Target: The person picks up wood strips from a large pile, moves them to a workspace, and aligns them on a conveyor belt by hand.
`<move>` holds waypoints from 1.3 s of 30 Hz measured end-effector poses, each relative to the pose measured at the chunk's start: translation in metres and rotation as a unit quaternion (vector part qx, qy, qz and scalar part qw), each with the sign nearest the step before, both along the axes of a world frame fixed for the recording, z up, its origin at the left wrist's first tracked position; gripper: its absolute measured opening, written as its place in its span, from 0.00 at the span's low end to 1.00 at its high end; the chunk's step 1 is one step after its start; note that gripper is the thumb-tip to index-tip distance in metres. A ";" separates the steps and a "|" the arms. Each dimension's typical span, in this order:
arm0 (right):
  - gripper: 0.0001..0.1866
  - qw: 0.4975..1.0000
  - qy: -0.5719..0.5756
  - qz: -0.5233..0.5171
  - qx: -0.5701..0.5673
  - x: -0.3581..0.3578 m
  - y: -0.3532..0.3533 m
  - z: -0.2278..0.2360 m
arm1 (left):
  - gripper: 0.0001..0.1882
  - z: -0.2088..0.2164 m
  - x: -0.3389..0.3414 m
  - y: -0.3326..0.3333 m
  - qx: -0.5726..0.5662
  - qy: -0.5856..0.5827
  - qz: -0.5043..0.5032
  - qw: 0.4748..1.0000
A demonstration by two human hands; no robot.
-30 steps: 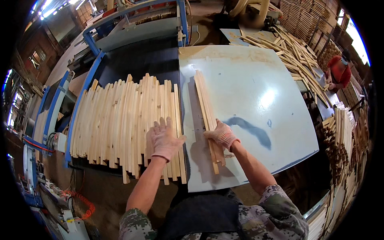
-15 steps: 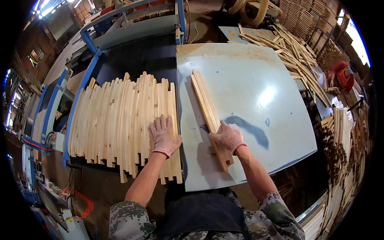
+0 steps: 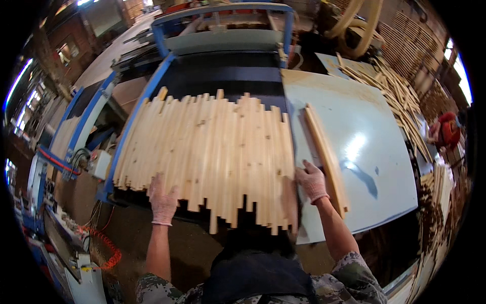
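Pale wooden strips (image 3: 212, 147) lie side by side in a wide row on a dark conveyor bed (image 3: 217, 68), their near ends uneven. My left hand (image 3: 163, 202), in a pinkish work glove, is at the near left end of the row, fingers stretched over or against the strip ends. My right hand (image 3: 312, 183), gloved alike, is between the row's right edge and a few loose strips (image 3: 324, 157); its fingers are apart and it grips nothing. Those loose strips rest together on a pale blue-grey sheet-topped table (image 3: 377, 147).
A blue machine frame (image 3: 223, 7) spans the bed's far end. A jumbled heap of strips (image 3: 390, 91) lies at the far right, near a person in red (image 3: 448, 129). Stacked wood (image 3: 440, 187) lines the right side. A coiled orange hose (image 3: 109, 248) hangs at the lower left.
My right hand has let go of the loose strips and shifted beside the row's right edge. My left hand has gone from the row's right part to its near left end. The view has turned left.
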State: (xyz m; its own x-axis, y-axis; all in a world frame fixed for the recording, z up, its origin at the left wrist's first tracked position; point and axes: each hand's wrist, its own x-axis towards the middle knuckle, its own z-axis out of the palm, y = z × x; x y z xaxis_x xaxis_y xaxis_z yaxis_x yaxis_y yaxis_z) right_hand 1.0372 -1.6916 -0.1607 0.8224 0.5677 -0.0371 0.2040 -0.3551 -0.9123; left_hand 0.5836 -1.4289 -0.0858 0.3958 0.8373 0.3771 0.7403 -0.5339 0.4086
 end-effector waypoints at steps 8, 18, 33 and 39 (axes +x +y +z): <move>0.32 0.996 -0.006 -0.057 0.075 0.002 0.013 -0.036 | 0.51 0.069 -0.207 0.169 0.008 0.184 0.357 0.916; 0.39 0.996 0.079 0.029 -0.019 -0.028 0.007 0.023 | 0.46 0.104 -0.226 0.230 -0.099 0.231 0.387 0.887; 0.32 0.996 0.084 0.027 -0.032 -0.069 0.006 0.038 | 0.48 0.091 -0.263 0.193 -0.039 0.074 0.300 0.950; 0.34 0.997 0.078 0.020 -0.008 -0.035 0.012 0.026 | 0.22 0.058 -0.184 0.072 -0.342 -0.381 -0.177 0.840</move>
